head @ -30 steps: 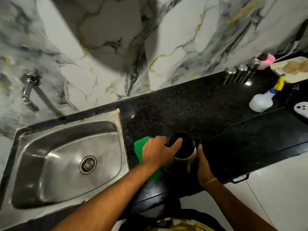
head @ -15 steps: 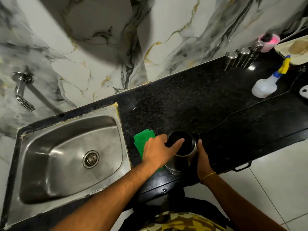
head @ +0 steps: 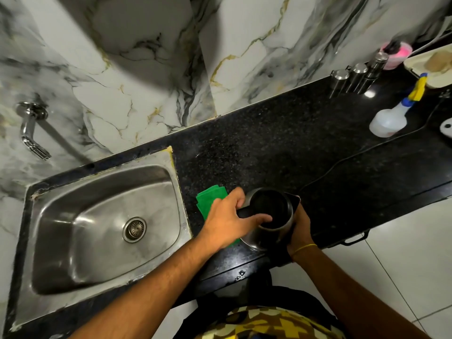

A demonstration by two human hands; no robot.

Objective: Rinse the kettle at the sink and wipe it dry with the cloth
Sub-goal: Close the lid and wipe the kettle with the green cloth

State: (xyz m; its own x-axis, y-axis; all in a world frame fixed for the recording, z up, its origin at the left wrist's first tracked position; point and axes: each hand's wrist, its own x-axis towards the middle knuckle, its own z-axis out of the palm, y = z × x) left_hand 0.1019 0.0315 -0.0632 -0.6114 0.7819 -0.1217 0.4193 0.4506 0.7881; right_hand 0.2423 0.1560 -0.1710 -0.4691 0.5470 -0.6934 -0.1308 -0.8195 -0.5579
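A steel kettle (head: 269, 231) with its lid open stands on the black counter (head: 281, 155) near the front edge, its dark inside facing up. My left hand (head: 230, 220) grips its black handle on the left, thumb reaching over the rim. My right hand (head: 299, 223) presses against the kettle's right side. A folded green cloth (head: 208, 200) lies on the counter just left of the kettle, partly under my left hand. The steel sink (head: 102, 226) is to the left, with a wall tap (head: 30, 130) above its far left corner; no water runs.
At the counter's far right stand a white spray bottle (head: 391, 116), three steel canisters (head: 354, 78), a pink item (head: 396, 51) and a cream tray (head: 435, 67). A thin black cord (head: 362, 152) runs across the counter toward the kettle. White floor tiles lie beyond the counter edge.
My left hand has shifted from resting on the kettle's rim to gripping its handle. The kettle has tilted slightly. The camera view has drifted a little.
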